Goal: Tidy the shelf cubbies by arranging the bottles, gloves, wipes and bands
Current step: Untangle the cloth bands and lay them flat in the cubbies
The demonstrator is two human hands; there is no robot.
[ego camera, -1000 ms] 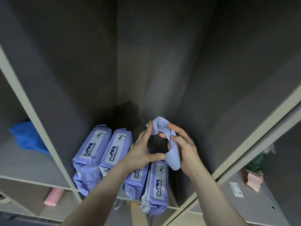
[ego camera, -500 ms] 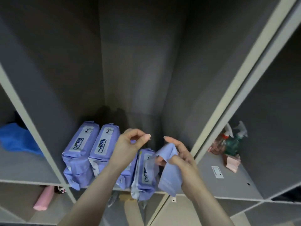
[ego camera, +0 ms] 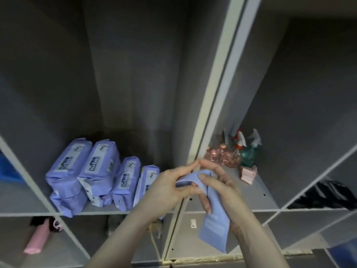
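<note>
Both hands, left hand and right hand, pinch one lilac band between curled fingers; it hangs below them, not yet shelved. Left of the fingers, wipes packs stand ranked. Beyond them, spray bottles appear grouped. Gloves unconfirmed.

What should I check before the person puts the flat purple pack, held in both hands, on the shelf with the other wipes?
1. Both hands hold the flat purple pack: ok; left hand and right hand pinch its top.
2. Free space right of the wipes packs: cannot tell; the hands cover it.
3. Standing packs steady: not ok; they lean.
4. Pack clear of the spray bottles: ok, they stand in the next cubby.
5. Pack empty or full: cannot tell; it looks flat.
</note>
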